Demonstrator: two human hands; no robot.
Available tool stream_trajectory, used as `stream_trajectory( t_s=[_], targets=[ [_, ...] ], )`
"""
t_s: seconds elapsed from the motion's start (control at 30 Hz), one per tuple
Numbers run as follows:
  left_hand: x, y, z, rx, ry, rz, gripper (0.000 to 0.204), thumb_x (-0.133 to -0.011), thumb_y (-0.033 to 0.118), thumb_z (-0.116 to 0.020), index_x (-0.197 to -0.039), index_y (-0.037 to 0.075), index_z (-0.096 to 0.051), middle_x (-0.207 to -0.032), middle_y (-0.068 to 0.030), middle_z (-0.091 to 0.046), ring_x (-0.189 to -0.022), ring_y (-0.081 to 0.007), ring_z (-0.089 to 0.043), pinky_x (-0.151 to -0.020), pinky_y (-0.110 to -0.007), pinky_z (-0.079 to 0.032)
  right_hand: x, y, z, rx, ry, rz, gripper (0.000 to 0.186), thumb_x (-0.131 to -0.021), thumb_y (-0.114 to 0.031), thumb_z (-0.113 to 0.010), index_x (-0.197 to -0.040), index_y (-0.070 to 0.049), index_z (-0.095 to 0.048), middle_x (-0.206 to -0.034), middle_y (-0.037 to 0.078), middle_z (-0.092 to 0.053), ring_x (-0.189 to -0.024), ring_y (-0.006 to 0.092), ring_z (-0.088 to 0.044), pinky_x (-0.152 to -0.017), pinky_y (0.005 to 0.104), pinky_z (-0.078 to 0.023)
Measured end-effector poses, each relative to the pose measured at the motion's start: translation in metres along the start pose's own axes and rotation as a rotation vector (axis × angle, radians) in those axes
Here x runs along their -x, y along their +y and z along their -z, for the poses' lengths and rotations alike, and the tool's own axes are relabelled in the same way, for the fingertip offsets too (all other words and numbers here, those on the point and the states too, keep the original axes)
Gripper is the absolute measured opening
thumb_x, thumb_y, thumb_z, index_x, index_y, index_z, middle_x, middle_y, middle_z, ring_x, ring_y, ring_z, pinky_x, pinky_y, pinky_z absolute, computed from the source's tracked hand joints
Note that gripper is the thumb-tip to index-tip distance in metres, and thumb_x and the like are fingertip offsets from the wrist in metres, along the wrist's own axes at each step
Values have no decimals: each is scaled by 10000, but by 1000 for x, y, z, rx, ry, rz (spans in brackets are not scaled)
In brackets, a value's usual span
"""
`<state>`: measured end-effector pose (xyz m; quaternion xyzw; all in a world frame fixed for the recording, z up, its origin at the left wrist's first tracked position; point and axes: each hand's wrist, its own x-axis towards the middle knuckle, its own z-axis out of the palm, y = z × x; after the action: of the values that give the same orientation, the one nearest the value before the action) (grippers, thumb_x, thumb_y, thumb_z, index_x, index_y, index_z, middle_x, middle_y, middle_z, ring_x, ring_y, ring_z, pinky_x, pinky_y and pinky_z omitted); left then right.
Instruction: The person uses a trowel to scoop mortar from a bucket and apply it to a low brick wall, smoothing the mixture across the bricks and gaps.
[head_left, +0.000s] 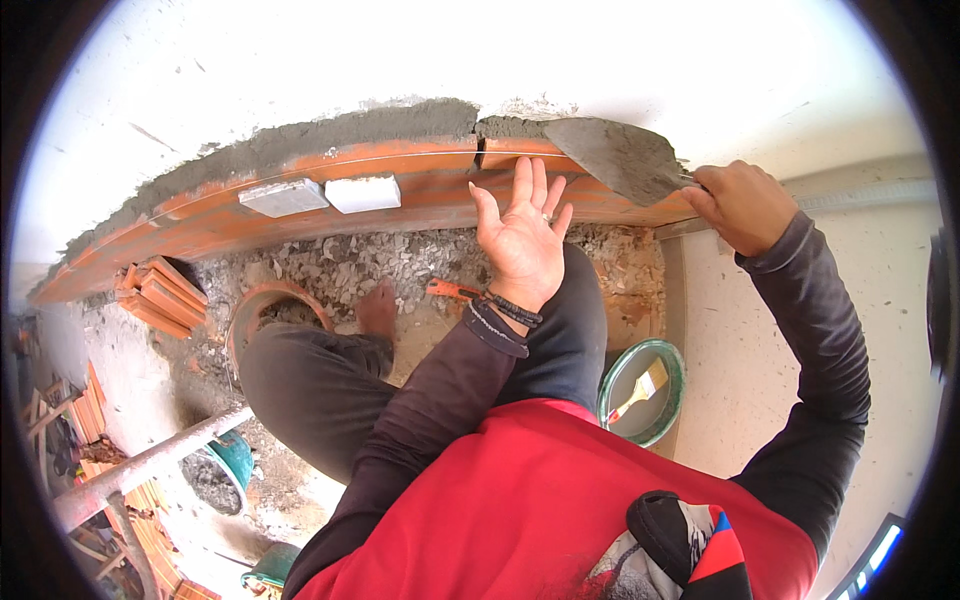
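Note:
My right hand is closed around the handle of a mortar-smeared trowel. Its blade lies over the right part of a low orange brick course, at the mortar bed along the top. Just in front of the bricks, beside the blade, my left hand is held palm up with fingers spread, holding nothing. A thin string runs along the course. A narrow dark gap shows between two bricks left of the trowel. Two white blocks sit against the brick face.
A green bucket of grey liquid holds a paintbrush by my leg. Rubble and an orange-handled tool lie below the bricks. At left are stacked bricks, a round orange-rimmed container, a teal bucket and a slanting pole.

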<state>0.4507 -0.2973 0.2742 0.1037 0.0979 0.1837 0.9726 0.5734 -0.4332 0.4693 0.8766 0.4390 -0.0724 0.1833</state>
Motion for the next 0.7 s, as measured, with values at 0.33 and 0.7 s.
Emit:
stream_trajectory(
  t_s=[0.33,0.7],
  targets=[
    [-6,-7,5,-13,27,-16,971,-867,787,-219,-1556,107,-149,-1615,-41,-180,-1463,-250,-161,-1178,-451,-43,-8,-22,-17,-192,32,69,333,-971,-240,-513,-841,34,-652,-729,254,-614,-687,429,-607,-647,475,-479],
    [-3,-5,0,-51,59,-10,941,-881,774,-257,-1557,127,-158,-1616,-13,-182,-1455,-244,-218,-1172,-403,-109,23,41,-45,-207,-34,-116,313,-964,-235,-488,-1003,18,-668,-889,212,-674,-831,397,-640,-763,460,-514]
  ],
)
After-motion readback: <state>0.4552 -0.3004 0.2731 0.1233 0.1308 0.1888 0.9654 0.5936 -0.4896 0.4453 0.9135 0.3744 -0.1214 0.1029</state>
